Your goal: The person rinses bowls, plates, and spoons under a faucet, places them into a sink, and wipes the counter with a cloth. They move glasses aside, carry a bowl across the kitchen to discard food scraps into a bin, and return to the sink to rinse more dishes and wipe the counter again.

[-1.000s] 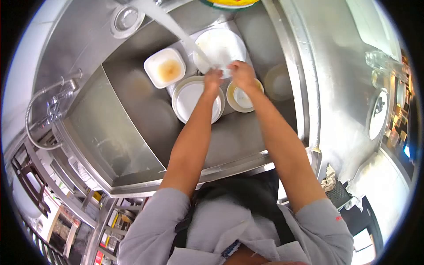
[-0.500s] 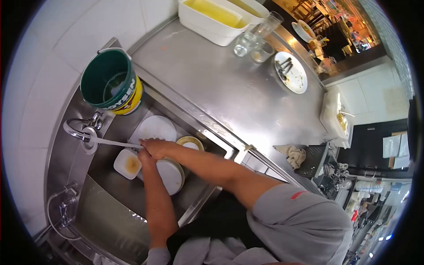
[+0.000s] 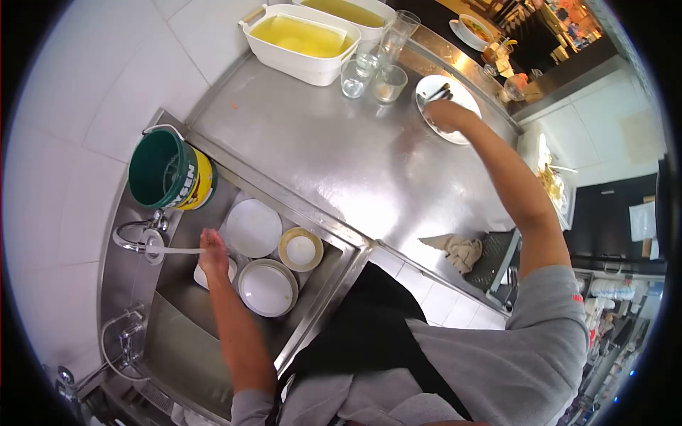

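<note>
My left hand [image 3: 213, 254] is down in the steel sink [image 3: 177, 334], in the thin water stream [image 3: 177, 250] from the tap [image 3: 135, 238], holding nothing. It hovers over a square white container [image 3: 201, 277] that it mostly hides. Beside it lie a white plate [image 3: 253, 227], a tan-rimmed bowl [image 3: 300, 249] and a stack of plates [image 3: 267, 287]. My right hand [image 3: 444, 113] is stretched far across the counter [image 3: 341, 156] and lies on a dirty white plate [image 3: 462, 99] with cutlery; its grip is hidden.
A green and yellow bucket [image 3: 167, 177] stands at the sink's back corner. At the counter's far end are a white tub of yellow liquid [image 3: 298, 39] and several glasses [image 3: 369, 67]. A crumpled rag [image 3: 455, 250] lies at the counter's near edge.
My right hand left the sink and reached across the counter to the dirty plate. My left hand stayed under the running water. My head has turned further toward the counter.
</note>
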The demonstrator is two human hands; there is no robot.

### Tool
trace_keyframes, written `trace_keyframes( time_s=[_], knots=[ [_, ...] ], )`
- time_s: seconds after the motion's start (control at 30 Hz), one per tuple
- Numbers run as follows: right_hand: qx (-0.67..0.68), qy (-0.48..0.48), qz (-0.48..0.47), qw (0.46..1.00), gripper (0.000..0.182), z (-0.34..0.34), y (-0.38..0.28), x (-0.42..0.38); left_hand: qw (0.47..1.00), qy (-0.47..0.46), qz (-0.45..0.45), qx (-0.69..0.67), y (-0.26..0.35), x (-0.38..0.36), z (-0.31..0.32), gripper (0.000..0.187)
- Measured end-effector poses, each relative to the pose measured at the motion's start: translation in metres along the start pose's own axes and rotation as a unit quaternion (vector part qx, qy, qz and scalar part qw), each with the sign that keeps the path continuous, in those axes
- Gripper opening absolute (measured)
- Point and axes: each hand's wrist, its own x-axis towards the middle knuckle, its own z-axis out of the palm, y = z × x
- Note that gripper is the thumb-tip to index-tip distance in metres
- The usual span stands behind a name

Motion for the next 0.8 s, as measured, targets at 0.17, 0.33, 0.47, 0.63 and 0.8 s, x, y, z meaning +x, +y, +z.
trace_keyframes(
  time_s=[0.17,0.33,0.47,0.63,0.8],
  knots=[
    [-0.005,0.229,0.161,0.96,0.068,0.044,0.052,-0.002,0.998,-0.017,-0.048,-0.029,-0.002,0.007,-0.05,0.023],
    [-0.003,0.223,0.064,0.973,0.023,0.067,0.069,-0.013,0.99,0.105,-0.042,-0.088,0.002,-0.002,-0.039,0.017],
    [0.041,0.236,-0.037,0.97,0.031,0.099,0.096,-0.031,0.994,0.076,-0.051,-0.051,0.002,0.013,-0.021,0.022],
    [0.176,0.212,0.024,0.961,0.032,0.047,0.019,-0.058,0.997,-0.021,-0.07,-0.028,-0.016,0.011,-0.005,0.028],
    [0.173,0.178,-0.277,0.928,0.033,-0.05,-0.243,-0.085,0.997,-0.047,-0.066,-0.014,-0.017,-0.032,0.011,0.042]
  ],
)
